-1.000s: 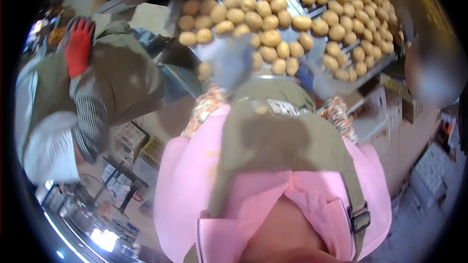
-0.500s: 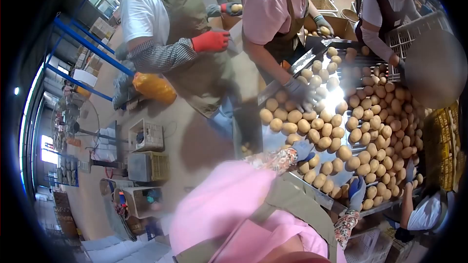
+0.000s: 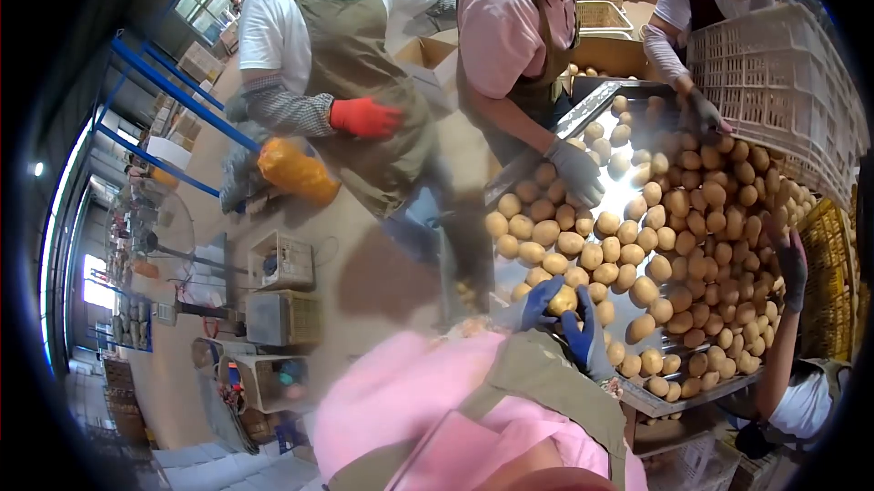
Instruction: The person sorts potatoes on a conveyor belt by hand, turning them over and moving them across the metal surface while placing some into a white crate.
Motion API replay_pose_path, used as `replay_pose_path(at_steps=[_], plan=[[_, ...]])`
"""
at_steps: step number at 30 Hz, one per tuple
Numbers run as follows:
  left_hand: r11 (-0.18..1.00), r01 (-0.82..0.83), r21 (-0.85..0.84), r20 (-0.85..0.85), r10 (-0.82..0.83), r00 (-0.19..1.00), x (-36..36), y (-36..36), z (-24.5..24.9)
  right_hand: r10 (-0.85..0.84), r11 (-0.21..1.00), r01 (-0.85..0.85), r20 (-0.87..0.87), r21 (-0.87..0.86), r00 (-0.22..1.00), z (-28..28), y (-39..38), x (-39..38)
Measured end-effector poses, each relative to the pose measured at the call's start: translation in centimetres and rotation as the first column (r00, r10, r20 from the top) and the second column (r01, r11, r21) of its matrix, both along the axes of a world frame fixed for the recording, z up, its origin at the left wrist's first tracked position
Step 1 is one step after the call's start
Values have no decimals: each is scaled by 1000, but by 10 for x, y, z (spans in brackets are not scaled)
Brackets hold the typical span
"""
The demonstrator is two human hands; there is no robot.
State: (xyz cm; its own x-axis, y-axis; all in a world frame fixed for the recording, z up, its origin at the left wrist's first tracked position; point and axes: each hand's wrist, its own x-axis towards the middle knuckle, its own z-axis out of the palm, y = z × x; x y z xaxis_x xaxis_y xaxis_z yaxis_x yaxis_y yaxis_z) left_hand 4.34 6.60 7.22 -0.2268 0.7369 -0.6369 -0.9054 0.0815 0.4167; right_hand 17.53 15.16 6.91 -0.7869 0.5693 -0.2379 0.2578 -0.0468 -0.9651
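At far left, a lower crate (image 3: 259,389) contains a blue-green item, not identifiable. An orange sack (image 3: 298,170) lies farther back; its contents cannot be determined. Centrally, the left hand (image 3: 539,303), gloved, bends its fingers against one potato (image 3: 562,301) above the near edge of the bench (image 3: 584,111). The right hand (image 3: 584,334), gloved, closes on the same potato from the opposite side. Behind the bench, a cardboard box (image 3: 621,56) contains several potatoes. Status: one potato is in the hands; many loose potatoes (image 3: 715,245) remain on the bench. The quantity already handled cannot be determined. At right, a co-worker's hand (image 3: 705,114) is beside a white crate (image 3: 774,81).
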Motion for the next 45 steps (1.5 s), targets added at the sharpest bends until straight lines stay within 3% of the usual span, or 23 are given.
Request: replay_pose_path(at_steps=[2, 4, 5, 6, 8, 9, 10, 12, 15, 16, 19, 20, 21, 24, 28, 29, 30, 32, 37, 39, 42, 44, 45], plan=[[997, 81, 3, 47, -81, 996, -3, -8, 23, 90, 983, -99, 60, 156, 994, 16, -4, -2], [911, 264, 317, -424, -113, 899, -3, -18, -6, 165, 934, -201, 142, 296, 976, 31, -4, -2], [929, 277, 246, -921, 135, 365, 1, -15, 3, 190, 953, -201, 72, 227, 979, 38, -2, -2], [929, 278, 245, -917, 129, 378, 4, -15, -6, 207, 966, -205, 3, 156, 978, 44, 0, -2], [864, 249, 438, -440, -35, 897, 10, -18, -25, 200, 963, -201, 23, 180, 980, 56, 1, -3], [906, 316, 280, -541, -123, 832, 7, -20, -28, 191, 963, -195, 40, 185, 981, 66, 1, -3], [982, 71, 176, -460, 18, 888, 24, -17, 4, 181, 964, -189, 60, 190, 982, 71, -1, 1], [928, 171, 331, -95, -147, 985, 10, -22, 9, 87, 962, -89, 20, 259, 996, 54, -7, 5], [972, 62, 225, 517, -173, 838, 9, -26, -15, 48, 958, -60, 49, 281, 998, 57, -6, 8], [990, -14, 139, 208, -15, 978, 19, -23, 2, 13, 964, -22, 34, 265, 999, 62, -13, 9], [971, -237, 33, 312, 215, 925, 30, -30, -43, -56, 998, 55, 147, 9, 988, 69, -20, 15], [929, -104, 355, 416, -57, 907, 24, -52, -90, -48, 999, 49, 150, -4, 988, 58, -18, 22], [946, 71, 315, 204, -141, 969, 18, -37, -34, -53, 999, 54, 143, -1, 988, 66, -19, 18], [900, -55, 433, 443, -159, 882, 15, -34, 0, 28, 975, -43, 71, 217, 997, 87, -22, 18], [825, 129, 550, -33, -133, 991, 13, -17, 43, -11, 994, -3, 130, 107, 991, 67, -8, 25], [940, 212, 268, -479, -60, 875, 14, -10, 21, -13, 997, 6, 103, 74, 995, 63, -4, 25], [940, 215, 267, -475, -66, 878, 17, -14, 3, -18, 997, 10, 109, 71, 994, 62, -2, 24], [955, 296, 19, -881, -124, 457, 17, -8, 16, -55, 998, 53, 191, 16, 980, 61, -2, 23], [960, 273, 64, -889, -70, 452, 12, 2, 25, -107, 992, 116, 136, -56, 985, 60, 1, 17], [910, 367, -192, -951, -265, 159, 6, 4, 24, -126, 978, 151, 169, -142, 977, 58, 4, 21], [859, 359, -365, -910, -411, 59, 10, 10, 29, 13, 1000, -12, 144, -13, 990, 32, 4, 33], [835, 394, -384, -901, -431, 36, 7, 6, 25, -94, 951, 152, 216, -270, 972, 25, 8, 39], [833, 376, -406, -900, -436, -7, 6, 2, 18, -102, 995, 98, 227, 30, 968, 15, 9, 54]])
